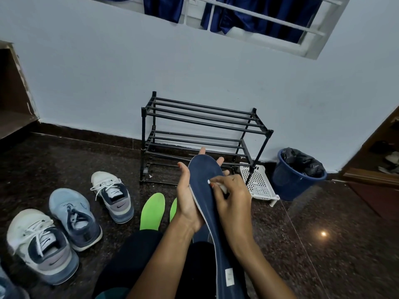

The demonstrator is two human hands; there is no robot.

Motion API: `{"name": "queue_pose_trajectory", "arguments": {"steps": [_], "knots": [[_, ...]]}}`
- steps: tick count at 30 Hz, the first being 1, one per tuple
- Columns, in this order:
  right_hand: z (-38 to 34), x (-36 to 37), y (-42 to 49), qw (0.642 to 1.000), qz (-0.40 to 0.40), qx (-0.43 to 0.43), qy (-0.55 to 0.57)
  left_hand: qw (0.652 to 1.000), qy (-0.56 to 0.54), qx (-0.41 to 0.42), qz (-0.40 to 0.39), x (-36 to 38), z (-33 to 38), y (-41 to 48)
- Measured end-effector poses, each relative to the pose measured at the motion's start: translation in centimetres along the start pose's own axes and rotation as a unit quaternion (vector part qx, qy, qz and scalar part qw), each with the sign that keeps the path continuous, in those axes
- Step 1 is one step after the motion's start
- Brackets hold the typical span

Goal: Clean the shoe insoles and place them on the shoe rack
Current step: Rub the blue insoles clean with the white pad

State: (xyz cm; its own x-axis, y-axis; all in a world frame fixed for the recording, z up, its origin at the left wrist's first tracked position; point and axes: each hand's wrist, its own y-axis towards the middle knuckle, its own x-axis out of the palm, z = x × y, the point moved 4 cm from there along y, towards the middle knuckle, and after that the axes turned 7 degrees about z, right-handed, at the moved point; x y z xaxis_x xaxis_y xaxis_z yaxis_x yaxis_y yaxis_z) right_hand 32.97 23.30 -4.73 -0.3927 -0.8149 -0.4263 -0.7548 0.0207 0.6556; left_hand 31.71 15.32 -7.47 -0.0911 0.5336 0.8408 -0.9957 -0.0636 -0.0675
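Cleaning looks midway: my left hand [186, 201] cradles the navy insole [207, 190], my right hand [233, 203] pinches a white wad [218, 184] against it; 2 green insoles [152, 211] lie near, none on the shoe rack [203, 117] yet.

Left hand [186, 203] and right hand [234, 203] show orange-red painted nails; bare forearms behind them, black trousers [129, 255] beneath.

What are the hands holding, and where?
The left hand supports the navy insole under its front half; the right hand pinches a small white object against it.
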Motion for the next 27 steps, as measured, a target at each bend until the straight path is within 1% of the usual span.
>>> {"name": "queue_pose_trajectory", "arguments": {"steps": [2, 5, 12, 15, 20, 24, 27], "knots": [[0.3, 0.0, 0.7, 1.000, 0.013, 0.005, -0.007, 1.000, -0.002, -0.014, 0.007, 0.0, -0.2, 0.0], [0.4, 0.2, 1.2, 1.000, 0.029, 0.010, -0.007, 1.000, -0.003, -0.011, 0.014, -0.2, -0.3, 0.0], [-0.1, 0.5, -0.2, 0.999, 0.008, -0.002, 0.038, 1.000, 0.010, -0.003, 0.024, -0.4, 0.2, 0.1], [0.1, 0.3, 0.3, 1.000, 0.008, -0.006, 0.020, 0.999, 0.008, -0.005, 0.032, -0.2, 0.1, -0.1], [0.8, -0.1, 1.8, 0.999, 0.048, -0.004, -0.009, 0.999, 0.019, 0.009, 0.025, -0.1, 0.0, -0.2], [0.5, 0.5, 1.0, 0.999, 0.030, -0.008, 0.017, 0.999, 0.031, 0.007, 0.031, -0.3, 0.3, -0.1], [0.1, 0.6, 0.2, 0.999, 0.018, -0.027, 0.031, 0.999, 0.028, 0.003, 0.029, -0.2, 0.3, 0.0]]}}
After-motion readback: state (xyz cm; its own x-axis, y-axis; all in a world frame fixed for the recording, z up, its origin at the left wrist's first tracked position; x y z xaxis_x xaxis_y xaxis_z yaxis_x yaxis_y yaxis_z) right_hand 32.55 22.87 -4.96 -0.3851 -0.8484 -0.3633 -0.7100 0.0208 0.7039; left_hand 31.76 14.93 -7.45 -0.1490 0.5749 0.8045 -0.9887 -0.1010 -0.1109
